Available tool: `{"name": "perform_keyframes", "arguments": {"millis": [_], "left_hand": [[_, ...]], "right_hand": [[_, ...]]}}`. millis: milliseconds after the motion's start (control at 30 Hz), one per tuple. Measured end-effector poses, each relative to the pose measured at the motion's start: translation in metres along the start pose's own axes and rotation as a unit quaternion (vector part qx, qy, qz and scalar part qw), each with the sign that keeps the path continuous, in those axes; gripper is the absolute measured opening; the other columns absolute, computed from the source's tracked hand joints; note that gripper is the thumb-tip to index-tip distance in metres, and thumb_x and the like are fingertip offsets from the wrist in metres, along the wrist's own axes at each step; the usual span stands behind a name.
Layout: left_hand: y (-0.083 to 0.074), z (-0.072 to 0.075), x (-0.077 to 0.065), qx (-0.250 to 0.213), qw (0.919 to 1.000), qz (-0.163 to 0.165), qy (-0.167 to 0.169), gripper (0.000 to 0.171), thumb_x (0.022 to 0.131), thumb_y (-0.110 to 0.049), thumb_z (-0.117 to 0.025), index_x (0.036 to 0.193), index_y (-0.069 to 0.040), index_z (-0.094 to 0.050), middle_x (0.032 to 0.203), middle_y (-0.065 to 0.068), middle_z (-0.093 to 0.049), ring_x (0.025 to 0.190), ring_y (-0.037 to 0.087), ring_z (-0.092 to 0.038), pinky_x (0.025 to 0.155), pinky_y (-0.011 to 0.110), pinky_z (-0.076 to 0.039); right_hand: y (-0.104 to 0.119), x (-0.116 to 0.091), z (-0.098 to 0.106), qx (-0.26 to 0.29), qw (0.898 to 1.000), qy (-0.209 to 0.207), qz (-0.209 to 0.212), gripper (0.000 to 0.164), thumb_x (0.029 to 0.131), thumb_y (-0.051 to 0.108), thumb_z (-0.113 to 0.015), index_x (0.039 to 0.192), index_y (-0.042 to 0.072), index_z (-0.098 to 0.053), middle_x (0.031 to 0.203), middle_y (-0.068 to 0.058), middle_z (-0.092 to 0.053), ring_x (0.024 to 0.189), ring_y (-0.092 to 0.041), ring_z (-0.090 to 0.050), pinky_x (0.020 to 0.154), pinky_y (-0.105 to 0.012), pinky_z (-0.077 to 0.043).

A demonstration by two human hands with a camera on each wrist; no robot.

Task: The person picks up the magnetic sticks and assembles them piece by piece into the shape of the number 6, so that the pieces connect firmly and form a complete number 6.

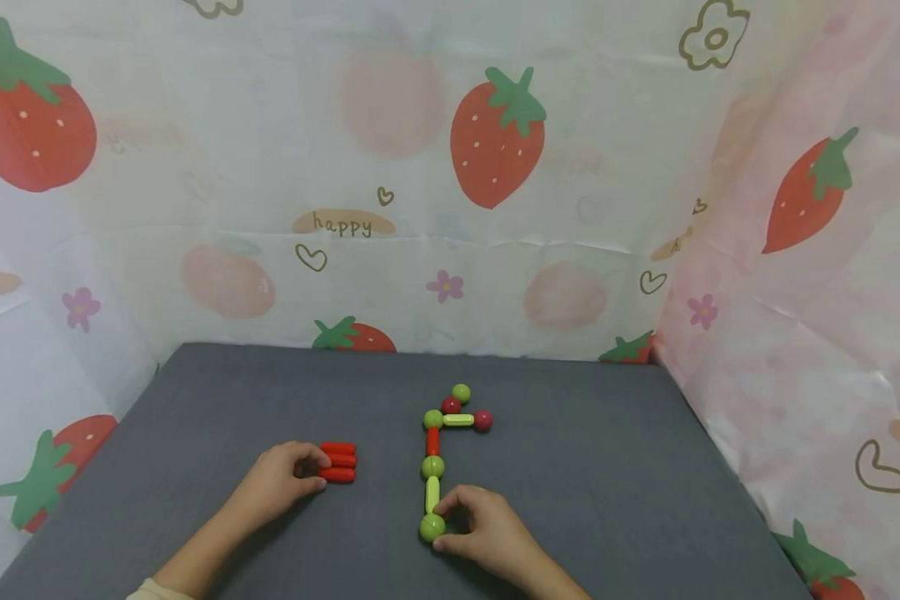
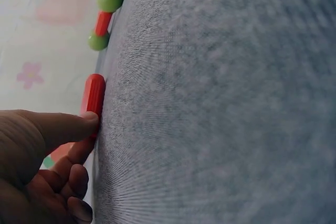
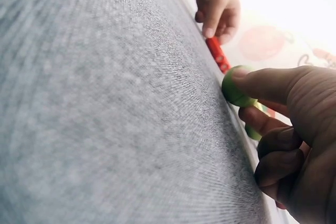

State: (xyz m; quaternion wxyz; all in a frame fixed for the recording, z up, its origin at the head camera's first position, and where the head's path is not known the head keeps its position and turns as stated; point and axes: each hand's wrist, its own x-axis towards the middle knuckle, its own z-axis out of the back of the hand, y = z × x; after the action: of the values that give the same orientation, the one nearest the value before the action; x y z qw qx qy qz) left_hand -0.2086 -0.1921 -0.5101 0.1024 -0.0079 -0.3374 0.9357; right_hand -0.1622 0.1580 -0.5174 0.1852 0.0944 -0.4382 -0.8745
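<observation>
Three red toy rods (image 1: 338, 462) lie side by side on the table. My left hand (image 1: 285, 475) pinches their left ends between thumb and forefinger; in the left wrist view the thumb (image 2: 79, 128) presses on the nearest red rod (image 2: 94, 93). My right hand (image 1: 491, 533) holds the green ball (image 1: 432, 527) at the near end of a chain of rods and balls, thumb and forefinger on it. From that ball the chain runs away through a light green rod (image 1: 432, 495), a green ball (image 1: 432, 467) and a red rod (image 1: 432, 442) to another green ball (image 1: 432, 419).
At the chain's far end a light green rod (image 1: 458, 420) points right to a dark red ball (image 1: 483, 421). Close behind sit another dark red ball (image 1: 451, 405) and a green ball (image 1: 461, 392). A strawberry-print curtain (image 1: 420, 167) encloses the dark grey table (image 1: 607, 483).
</observation>
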Motion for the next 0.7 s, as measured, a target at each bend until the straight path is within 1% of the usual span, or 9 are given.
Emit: {"name": "perform_keyframes", "arguments": {"millis": [233,400,467,533,700], "left_hand": [[-0.005,0.001,-0.001,-0.005,1.0,0.001,0.004,0.019,0.08,-0.016,-0.087,0.092,-0.022,-0.073,0.078,-0.006,-0.059,0.071,0.013,-0.05,0.065,0.028,-0.041],[-0.004,0.0,-0.003,-0.01,0.9999,-0.006,0.012,0.018,0.08,-0.017,-0.087,0.09,-0.022,-0.072,0.071,-0.006,-0.056,0.065,0.01,-0.049,0.062,0.027,-0.04],[-0.005,-0.001,-0.004,-0.012,0.9997,-0.011,0.016,0.017,0.081,-0.017,-0.087,0.089,-0.022,-0.072,0.07,-0.006,-0.056,0.065,0.01,-0.049,0.062,0.027,-0.04],[-0.008,-0.001,-0.005,-0.022,0.9994,-0.008,0.026,0.016,0.082,-0.017,-0.086,0.09,-0.022,-0.073,0.072,-0.007,-0.058,0.066,0.011,-0.049,0.062,0.027,-0.041],[-0.021,-0.003,-0.01,-0.044,0.9979,-0.011,0.045,0.015,0.082,-0.018,-0.086,0.091,-0.021,-0.074,0.076,-0.006,-0.059,0.068,0.012,-0.05,0.062,0.027,-0.042]], "right_hand": [[0.001,0.0,-0.001,-0.002,1.0,-0.001,0.001,0.032,0.075,0.029,-0.092,0.1,0.029,-0.072,0.087,0.008,-0.064,0.056,-0.006,-0.045,0.053,-0.024,-0.04],[0.0,0.001,-0.001,-0.01,1.0,0.002,-0.001,0.032,0.075,0.03,-0.092,0.101,0.029,-0.072,0.088,0.009,-0.064,0.058,-0.006,-0.046,0.055,-0.024,-0.04],[0.0,0.001,-0.001,-0.016,1.0,0.001,-0.001,0.032,0.076,0.03,-0.092,0.101,0.03,-0.072,0.088,0.01,-0.064,0.059,-0.006,-0.046,0.056,-0.024,-0.04],[0.001,0.002,0.0,-0.018,1.0,0.001,-0.002,0.032,0.076,0.03,-0.092,0.101,0.03,-0.072,0.09,0.011,-0.065,0.059,-0.007,-0.046,0.056,-0.025,-0.04],[0.003,0.003,0.001,-0.021,1.0,0.0,0.0,0.032,0.076,0.029,-0.092,0.101,0.029,-0.072,0.092,0.013,-0.065,0.061,-0.006,-0.046,0.058,-0.025,-0.041]]}}
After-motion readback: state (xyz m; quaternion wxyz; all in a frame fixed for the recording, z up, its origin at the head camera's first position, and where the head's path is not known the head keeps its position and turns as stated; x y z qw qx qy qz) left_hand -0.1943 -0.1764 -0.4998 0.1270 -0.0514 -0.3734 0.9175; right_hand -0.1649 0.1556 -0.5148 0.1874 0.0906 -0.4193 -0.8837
